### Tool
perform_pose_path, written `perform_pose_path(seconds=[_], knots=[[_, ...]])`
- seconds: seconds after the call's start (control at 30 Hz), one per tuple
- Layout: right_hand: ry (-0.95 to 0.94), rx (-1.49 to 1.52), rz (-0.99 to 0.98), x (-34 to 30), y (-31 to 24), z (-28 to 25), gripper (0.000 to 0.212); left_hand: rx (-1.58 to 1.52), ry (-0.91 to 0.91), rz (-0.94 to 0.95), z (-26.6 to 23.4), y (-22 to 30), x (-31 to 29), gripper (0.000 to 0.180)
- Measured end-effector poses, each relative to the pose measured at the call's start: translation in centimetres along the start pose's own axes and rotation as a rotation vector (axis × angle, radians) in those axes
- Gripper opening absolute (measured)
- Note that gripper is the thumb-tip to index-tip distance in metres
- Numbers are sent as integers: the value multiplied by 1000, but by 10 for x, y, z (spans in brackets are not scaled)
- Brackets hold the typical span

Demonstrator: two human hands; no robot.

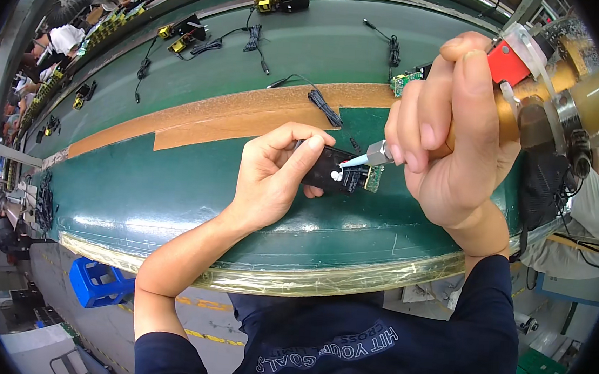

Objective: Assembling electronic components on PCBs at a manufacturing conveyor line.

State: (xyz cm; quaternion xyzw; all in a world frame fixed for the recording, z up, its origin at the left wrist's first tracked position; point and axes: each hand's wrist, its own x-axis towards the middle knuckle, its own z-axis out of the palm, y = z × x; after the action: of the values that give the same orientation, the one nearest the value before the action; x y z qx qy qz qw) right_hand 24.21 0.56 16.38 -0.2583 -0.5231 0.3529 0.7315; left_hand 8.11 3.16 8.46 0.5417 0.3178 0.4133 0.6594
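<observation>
left fingers point(301, 160): here i am, pinching the black casing point(324, 164) by its left end.
right fingers point(474, 95): wrapped around the amber dispenser point(510, 116), angling it at the casing.
nozzle point(356, 161): pale blue, tip right beside the white paste point(336, 176); touching or not, i can't tell.
casing: over the green surface point(172, 191), in front of me, a coiled black cable point(325, 109) lying beyond it.

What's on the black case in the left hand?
White blobs on the black case, near the pale blue nozzle; whatever lies under the left hand is covered.
</observation>
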Motion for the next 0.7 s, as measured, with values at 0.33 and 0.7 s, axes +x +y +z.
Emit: perform_pose_path(seconds=[0.33,0.7], knots=[[26,-12,57,7,4,-9,25,-24,8,-40,-1,0,8,15],[-83,109,-58,29,8,-24,23,-69,30,-79,-8,7,71,17]])
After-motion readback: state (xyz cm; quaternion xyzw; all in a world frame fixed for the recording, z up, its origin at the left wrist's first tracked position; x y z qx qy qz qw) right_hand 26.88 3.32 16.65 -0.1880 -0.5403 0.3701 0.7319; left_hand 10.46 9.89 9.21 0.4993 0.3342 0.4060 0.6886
